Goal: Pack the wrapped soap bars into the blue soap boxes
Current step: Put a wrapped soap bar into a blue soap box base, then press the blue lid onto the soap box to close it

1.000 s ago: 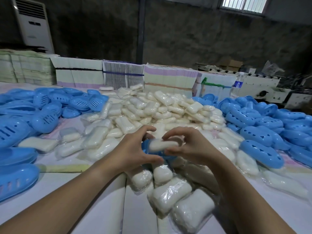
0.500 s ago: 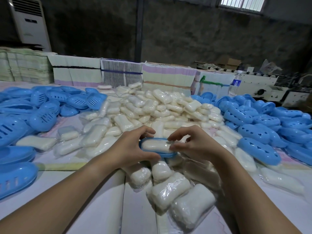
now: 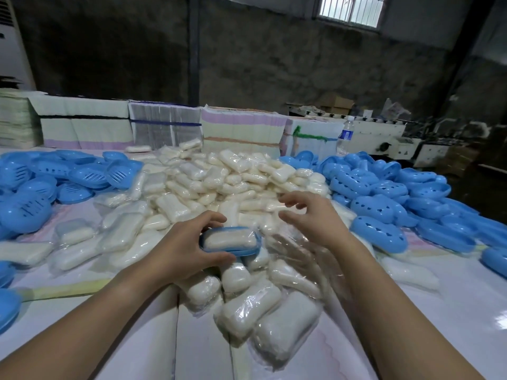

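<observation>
A: Dim concrete-walled workroom, barred window high up. Long pale table (image 3: pixel 452 311) heaped across its middle with wrapped soap bars (image 3: pixel 227 185); blue shells piled toward its left edge and right edge.

B: Hands?

A: Left hand (image 3: pixel 182 252) has fingers and thumb curled round a blue box base (image 3: pixel 231 249), held just above the near part of the heap. One wrapped bar (image 3: pixel 229 239) sits in it, flush, film still on. Long axis runs left to right across the person's front.

B: And the right?

A: Right hand (image 3: pixel 312 218) is apart from the box, fingers spread and loosely bent, gripping nothing. It hovers over the soap heap, pointing away toward the far right.

B: So what does the next move turn on?

A: Likely a lid. The blue lids with round holes (image 3: pixel 381 231) lie to the right of that free hand, nearest one just beyond its knuckles toward the table's right edge. The right hand is clearly the nearer; the left is occupied.

B: Look of the lids?

A: Glossy moulded plastic, oval, domed side up, jumbled and overlapping. The nearest lies roughly lengthwise left to right, so little turning should be needed to match the base.
</observation>
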Demonstrator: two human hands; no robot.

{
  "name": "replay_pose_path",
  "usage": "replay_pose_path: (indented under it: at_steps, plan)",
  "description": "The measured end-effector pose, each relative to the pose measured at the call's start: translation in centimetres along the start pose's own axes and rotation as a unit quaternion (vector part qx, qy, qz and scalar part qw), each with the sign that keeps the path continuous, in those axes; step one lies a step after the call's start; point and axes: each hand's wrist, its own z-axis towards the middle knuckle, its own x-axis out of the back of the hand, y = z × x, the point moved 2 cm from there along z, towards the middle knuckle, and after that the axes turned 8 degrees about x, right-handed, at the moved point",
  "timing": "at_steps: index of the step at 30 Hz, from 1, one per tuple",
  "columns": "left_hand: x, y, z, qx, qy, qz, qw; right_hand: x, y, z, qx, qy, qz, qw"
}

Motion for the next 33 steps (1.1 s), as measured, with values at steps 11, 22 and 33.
replay_pose_path:
  at_steps: [11,22,33]
  plan:
    - [0.4,-0.6,0.5,0.009,-0.048,-0.023,0.999,9.8,11.8,-4.8,-0.275,-0.093,-0.190,0.938]
    - [0.7,-0.4,0.3,0.019,-0.067,-0.076,0.995,7.6,6.0,-3.2,-0.102,0.032,-0.117,0.987]
    - [0.6,-1.2,0.7,0.045,-0.058,-0.174,0.982,-3.2,-4.7,0.2,0.133,-0.119,0.076,0.981]
